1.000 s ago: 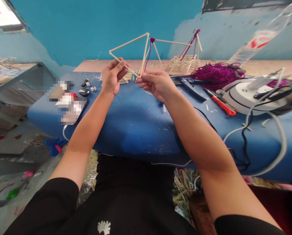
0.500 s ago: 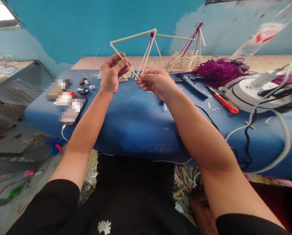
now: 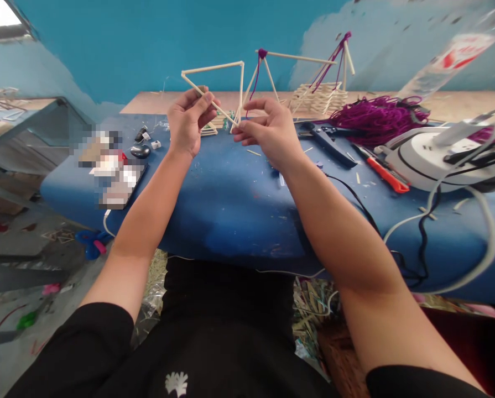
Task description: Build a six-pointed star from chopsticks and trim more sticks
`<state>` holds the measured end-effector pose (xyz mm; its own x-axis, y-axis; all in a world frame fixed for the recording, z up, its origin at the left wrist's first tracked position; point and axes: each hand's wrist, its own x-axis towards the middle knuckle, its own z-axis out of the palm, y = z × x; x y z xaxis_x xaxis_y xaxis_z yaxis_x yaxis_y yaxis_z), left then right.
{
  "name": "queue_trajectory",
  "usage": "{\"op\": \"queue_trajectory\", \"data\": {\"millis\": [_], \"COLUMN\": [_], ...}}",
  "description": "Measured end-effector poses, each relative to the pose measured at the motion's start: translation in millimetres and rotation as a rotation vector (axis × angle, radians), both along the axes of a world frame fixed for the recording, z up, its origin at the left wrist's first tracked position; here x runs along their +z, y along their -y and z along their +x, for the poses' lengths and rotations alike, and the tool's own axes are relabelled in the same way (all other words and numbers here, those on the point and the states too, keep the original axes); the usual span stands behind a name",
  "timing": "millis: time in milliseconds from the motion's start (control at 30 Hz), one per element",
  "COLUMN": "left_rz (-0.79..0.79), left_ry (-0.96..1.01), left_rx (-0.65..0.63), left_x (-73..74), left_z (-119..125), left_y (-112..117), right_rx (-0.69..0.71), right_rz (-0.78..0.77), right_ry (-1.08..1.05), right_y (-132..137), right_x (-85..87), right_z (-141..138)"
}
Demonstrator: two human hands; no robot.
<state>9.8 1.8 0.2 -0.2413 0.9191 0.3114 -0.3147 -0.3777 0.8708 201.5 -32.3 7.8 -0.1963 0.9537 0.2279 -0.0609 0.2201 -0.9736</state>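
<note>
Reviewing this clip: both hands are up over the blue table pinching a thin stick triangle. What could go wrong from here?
The stick triangle is held only by fingertips of the left hand and right hand; a hard squeeze could snap a stick or open a corner. Its far corner sits close to the stick frame with purple yarn, so it might snag there.

Pale cream stick triangle [image 3: 226, 88]; purple yarn [image 3: 375, 116]; blue surface [image 3: 230, 210]; orange-red cutter [image 3: 382, 172]; teal wall [image 3: 147, 38].
</note>
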Motion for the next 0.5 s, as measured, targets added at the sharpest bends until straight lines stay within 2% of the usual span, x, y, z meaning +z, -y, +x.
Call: {"op": "queue_trajectory", "data": {"millis": [100,367,500], "left_rz": [-0.020,-0.077,-0.078], "left_ry": [0.009,0.099,0.070], "left_rx": [-0.014,0.012,0.014], "left_x": [0.2,6.1,5.4], "left_z": [-3,3,3], "left_y": [-1,6,4], "right_rx": [-0.024,-0.084,-0.090], "right_rz": [0.156,0.384,0.479], "right_ry": [0.052,0.209,0.295], "right_y": [2,-3,-5], "right_x": [-5.2,-21.1,-24.2], "right_z": [-2,-1,2]}}
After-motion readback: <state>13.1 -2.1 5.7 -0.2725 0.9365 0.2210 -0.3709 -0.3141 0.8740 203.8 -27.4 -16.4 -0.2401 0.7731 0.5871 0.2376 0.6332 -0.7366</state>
